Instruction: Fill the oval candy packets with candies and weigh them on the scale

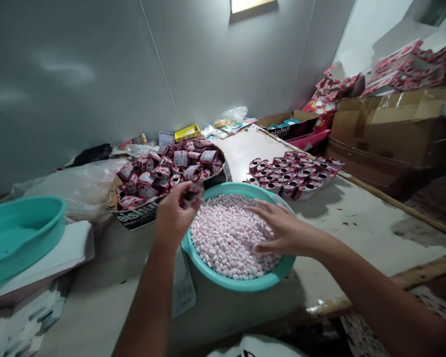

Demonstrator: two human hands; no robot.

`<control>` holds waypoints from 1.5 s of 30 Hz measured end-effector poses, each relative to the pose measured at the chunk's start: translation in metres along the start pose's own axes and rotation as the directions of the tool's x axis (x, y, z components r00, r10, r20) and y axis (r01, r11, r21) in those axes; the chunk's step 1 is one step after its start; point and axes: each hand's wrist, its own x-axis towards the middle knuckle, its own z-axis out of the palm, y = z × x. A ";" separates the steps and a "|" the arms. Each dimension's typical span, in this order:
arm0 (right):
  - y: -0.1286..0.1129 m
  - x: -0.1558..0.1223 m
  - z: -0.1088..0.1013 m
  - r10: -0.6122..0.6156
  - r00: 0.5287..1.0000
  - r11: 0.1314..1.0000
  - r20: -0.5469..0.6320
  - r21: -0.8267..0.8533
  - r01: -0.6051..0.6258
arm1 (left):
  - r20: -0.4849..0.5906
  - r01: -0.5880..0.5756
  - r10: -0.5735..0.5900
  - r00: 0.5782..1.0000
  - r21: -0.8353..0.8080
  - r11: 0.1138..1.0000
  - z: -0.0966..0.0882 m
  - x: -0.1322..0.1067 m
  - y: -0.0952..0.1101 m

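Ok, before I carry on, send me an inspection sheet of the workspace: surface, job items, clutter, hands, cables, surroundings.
Surface: pale table, dark specks at right.
Job's things: teal bowl full of pale pink pieces; box heaped with printed cans; upright cans grouped beyond the bowl, to the right; scale, partly hidden.
Clutter: plastic bag, yellow tray, teal basin at left.
Hands: left hand holds a can, blurred; right hand spread over the pieces, contact unclear.
Cables: nothing seen.
Surroundings: grey wall, lit lamp, cartons at right.
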 end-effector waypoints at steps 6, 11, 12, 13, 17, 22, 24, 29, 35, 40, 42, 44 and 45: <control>-0.029 0.018 0.012 0.086 0.975 0.996 0.204 -0.055 -0.076 | 0.238 0.076 -0.045 0.970 -0.123 0.989 0.038 -0.050 0.014; -0.026 0.026 0.013 0.056 0.983 0.996 0.176 0.062 -0.068 | 0.325 0.325 -0.241 0.914 -0.236 0.916 0.045 -0.051 -0.002; -0.025 0.029 0.013 0.051 0.986 0.994 0.161 0.083 -0.065 | 0.360 0.325 -0.220 0.907 -0.263 0.908 0.045 -0.051 -0.003; -0.025 0.031 0.013 0.053 0.988 0.993 0.143 0.096 -0.067 | 0.391 0.312 -0.186 0.901 -0.288 0.905 0.045 -0.050 -0.004; -0.023 0.037 0.017 0.078 0.994 0.991 0.080 0.103 -0.086 | 0.418 0.175 -0.042 0.907 -0.285 0.942 0.049 -0.051 -0.008; -0.019 0.035 0.029 0.064 0.998 0.995 -0.022 0.077 -0.062 | 0.410 0.120 -0.014 0.912 -0.233 0.965 0.049 -0.053 -0.005; -0.016 0.035 0.033 0.033 0.998 0.997 -0.054 0.067 -0.030 | 0.417 0.106 0.001 0.909 -0.235 0.966 0.046 -0.053 -0.001; -0.010 0.039 0.035 -0.067 0.993 0.995 -0.096 0.061 0.073 | 0.366 0.117 -0.048 0.929 -0.167 0.979 0.042 -0.054 0.006; -0.003 0.046 0.037 -0.122 0.979 0.984 -0.161 0.107 0.140 | 0.340 0.135 -0.107 0.934 -0.057 0.989 0.042 -0.054 0.010; 0.002 0.049 0.038 -0.106 0.967 0.964 -0.230 0.213 0.156 | 0.363 0.120 -0.094 0.927 -0.050 0.992 0.039 -0.050 0.013; 0.000 0.044 0.034 -0.101 0.959 0.956 -0.265 0.240 0.167 | 0.350 0.131 -0.099 0.932 -0.069 0.989 0.037 -0.050 0.014; -0.003 0.039 0.027 -0.129 0.966 0.950 -0.226 0.253 0.185 | 0.323 0.159 -0.121 0.939 -0.093 0.983 0.036 -0.050 0.013; -0.004 0.037 0.023 -0.151 0.976 0.947 -0.155 0.259 0.188 | 0.309 0.177 -0.137 0.941 -0.106 0.979 0.036 -0.051 0.011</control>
